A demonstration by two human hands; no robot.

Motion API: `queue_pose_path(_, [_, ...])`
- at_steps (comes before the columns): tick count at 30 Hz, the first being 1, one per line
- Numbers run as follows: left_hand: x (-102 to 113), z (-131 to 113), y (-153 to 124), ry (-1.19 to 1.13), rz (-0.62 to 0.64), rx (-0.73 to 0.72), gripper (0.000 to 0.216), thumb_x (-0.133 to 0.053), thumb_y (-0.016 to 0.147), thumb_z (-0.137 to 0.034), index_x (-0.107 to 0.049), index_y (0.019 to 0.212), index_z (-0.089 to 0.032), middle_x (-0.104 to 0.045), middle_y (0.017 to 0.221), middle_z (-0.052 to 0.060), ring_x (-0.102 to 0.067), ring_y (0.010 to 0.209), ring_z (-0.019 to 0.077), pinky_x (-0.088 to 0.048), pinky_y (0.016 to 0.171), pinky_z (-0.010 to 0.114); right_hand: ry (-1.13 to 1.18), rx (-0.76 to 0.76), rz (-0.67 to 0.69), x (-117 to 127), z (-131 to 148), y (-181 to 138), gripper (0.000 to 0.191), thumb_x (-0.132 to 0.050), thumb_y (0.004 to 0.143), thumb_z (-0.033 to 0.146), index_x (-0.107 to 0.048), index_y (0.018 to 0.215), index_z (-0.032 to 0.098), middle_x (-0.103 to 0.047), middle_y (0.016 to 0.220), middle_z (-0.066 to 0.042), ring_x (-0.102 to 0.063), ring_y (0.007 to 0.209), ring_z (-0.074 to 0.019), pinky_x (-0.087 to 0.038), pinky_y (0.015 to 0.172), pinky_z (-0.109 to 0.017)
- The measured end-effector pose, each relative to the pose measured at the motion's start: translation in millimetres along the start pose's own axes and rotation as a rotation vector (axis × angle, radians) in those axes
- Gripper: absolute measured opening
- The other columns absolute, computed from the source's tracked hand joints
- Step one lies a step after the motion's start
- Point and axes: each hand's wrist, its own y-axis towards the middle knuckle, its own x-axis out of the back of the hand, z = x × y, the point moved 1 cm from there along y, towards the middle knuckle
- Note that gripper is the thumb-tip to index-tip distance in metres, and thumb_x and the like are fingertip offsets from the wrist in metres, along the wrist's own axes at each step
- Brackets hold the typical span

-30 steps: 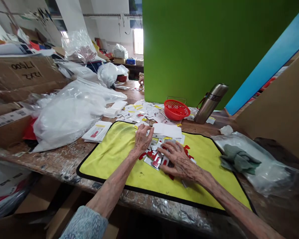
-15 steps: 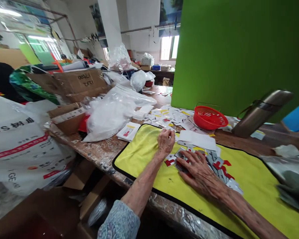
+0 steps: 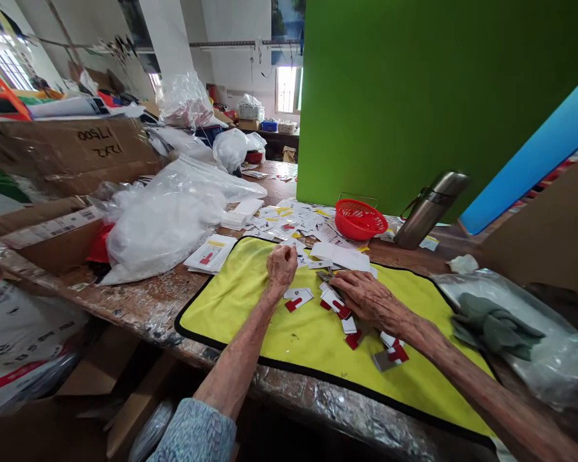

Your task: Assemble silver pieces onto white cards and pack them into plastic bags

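Red-and-white printed cards lie loose across the middle of a yellow microfibre mat with a black border. One sits just below the left hand, more run under and past the right hand, and a few reach towards the mat's near right side. The mat sits on a worn, paint-stained worktop, probably as a soft, cleaner pad so the small pieces don't catch on the rough surface.

Left hand is curled into a loose fist, fingers together and tucked in, resting on the mat just above the nearest card. Anything inside the curl is hidden, so cannot tell if it holds something. Right hand lies low and flat with fingers together and stretched out over the cards, tips at a silver-grey piece. This looks like pinning or steadying the pieces, but cannot tell if they are clamped on it.

A stack of white sheets lies at the mat's far edge, within easy reach, with loose paper scraps spread beyond. Farther back are a red plastic basket and a stainless vacuum flask. A grey-green cloth lies on a clear plastic bag right of the mat, and a large plastic bag is piled to the left, away from the cards.
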Motion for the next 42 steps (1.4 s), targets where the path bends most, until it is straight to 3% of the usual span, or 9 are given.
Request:
queue_pose_path(6, [-0.5, 2.0, 0.9, 0.001, 0.015, 0.011, 0.032, -0.047, 0.082, -0.027, -0.043, 0.051, -0.021, -0.051, 0.057, 0.001, -0.047, 0.058, 0.0138, -0.032, 0.059, 0.026, -0.008, -0.002, -0.02, 7.5, -26.6, -14.8, 0.032, -0.038, 0.089, 0.012, -0.059, 0.111, 0.02, -0.061, 0.121, -0.013, -0.055, 0.114, -0.0237, -0.044, 0.093, -0.043])
queue_pose_path(10, [-0.9, 1.3, 0.9, 0.004, 0.027, 0.017, 0.032, -0.048, 0.08, -0.027, -0.042, 0.049, -0.021, -0.052, 0.057, 0.001, -0.046, 0.057, 0.0138, -0.031, 0.058, 0.027, -0.077, -0.057, -0.11, 0.9, 2.5, -24.7, 0.031, -0.046, 0.091, 0.031, -0.06, 0.115, 0.017, -0.054, 0.13, -0.018, -0.047, 0.121, -0.0303, -0.036, 0.1, -0.053])
queue_pose_path(13, [-0.4, 0.7, 0.5, 0.013, 0.042, 0.021, 0.032, -0.048, 0.08, -0.025, -0.04, 0.049, -0.021, -0.052, 0.057, 0.001, -0.046, 0.056, 0.0139, -0.031, 0.058, 0.027, -0.044, 0.02, -0.092, -10.9, 23.7, -25.4, 0.036, -0.048, 0.09, 0.036, -0.057, 0.121, 0.022, -0.053, 0.133, -0.014, -0.04, 0.128, -0.0303, -0.028, 0.105, -0.055])
queue_pose_path(19, [1.4, 0.9, 0.3, 0.02, 0.077, 0.035, 0.032, -0.048, 0.08, -0.027, -0.041, 0.05, -0.021, -0.05, 0.057, 0.001, -0.046, 0.058, 0.0144, -0.032, 0.06, 0.027, -0.063, -0.116, -0.069, -6.1, -5.6, -33.7, 0.031, -0.042, 0.091, 0.019, -0.063, 0.113, 0.02, -0.06, 0.124, -0.014, -0.047, 0.122, -0.0289, -0.027, 0.104, -0.057])
queue_pose_path(22, [1.9, 0.5, 0.4, 0.0, 0.09, 0.046, 0.029, -0.049, 0.079, -0.027, -0.043, 0.051, -0.021, -0.05, 0.058, 0.001, -0.046, 0.058, 0.0146, -0.032, 0.059, 0.027, -0.047, -0.117, -0.102, 3.7, 0.4, -47.1, 0.035, -0.046, 0.09, 0.03, -0.058, 0.121, 0.019, -0.054, 0.13, -0.017, -0.042, 0.126, -0.0304, -0.026, 0.105, -0.059])
queue_pose_path(25, [3.0, 0.3, 0.5, -0.035, 0.102, 0.055, 0.027, -0.05, 0.077, -0.027, -0.045, 0.051, -0.021, -0.049, 0.057, 0.0, -0.045, 0.057, 0.0141, -0.032, 0.058, 0.027, 0.02, 0.034, -0.057, 2.8, 21.0, -60.5, 0.046, -0.052, 0.087, 0.046, -0.053, 0.127, 0.023, -0.049, 0.138, -0.012, -0.035, 0.132, -0.0294, -0.023, 0.109, -0.057])
queue_pose_path(31, [5.8, 0.5, 1.1, -0.126, 0.102, 0.109, 0.027, -0.051, 0.075, -0.029, -0.048, 0.05, -0.02, -0.051, 0.055, -0.001, -0.047, 0.057, 0.0136, -0.035, 0.061, 0.026, -0.092, -0.081, -0.136, -3.7, -2.9, -84.0, 0.033, -0.049, 0.09, 0.03, -0.058, 0.12, 0.02, -0.053, 0.13, -0.016, -0.038, 0.128, -0.0311, -0.033, 0.103, -0.054])
queue_pose_path(36, [4.7, 2.8, 2.1, -0.239, 0.069, 0.229, 0.043, -0.037, 0.084, -0.046, -0.06, 0.061, -0.017, -0.064, 0.064, 0.004, -0.058, 0.062, 0.016, -0.041, 0.06, 0.026, -0.065, -0.103, -0.224, -9.6, 6.5, -44.8, 0.028, -0.044, 0.092, 0.025, -0.06, 0.113, 0.016, -0.058, 0.119, -0.017, -0.049, 0.115, -0.0292, -0.042, 0.094, -0.049])
queue_pose_path(42, [6.5, 4.9, 4.2, -0.331, 0.01, 0.321, 0.066, -0.019, 0.087, -0.059, -0.063, 0.064, -0.016, -0.069, 0.068, 0.011, -0.063, 0.063, 0.0189, -0.048, 0.062, 0.029, 0.089, 0.1, -0.008, -19.4, 62.9, 40.9, 0.034, -0.05, 0.089, 0.025, -0.051, 0.122, 0.018, -0.06, 0.115, -0.012, -0.052, 0.107, -0.0259, -0.04, 0.094, -0.045])
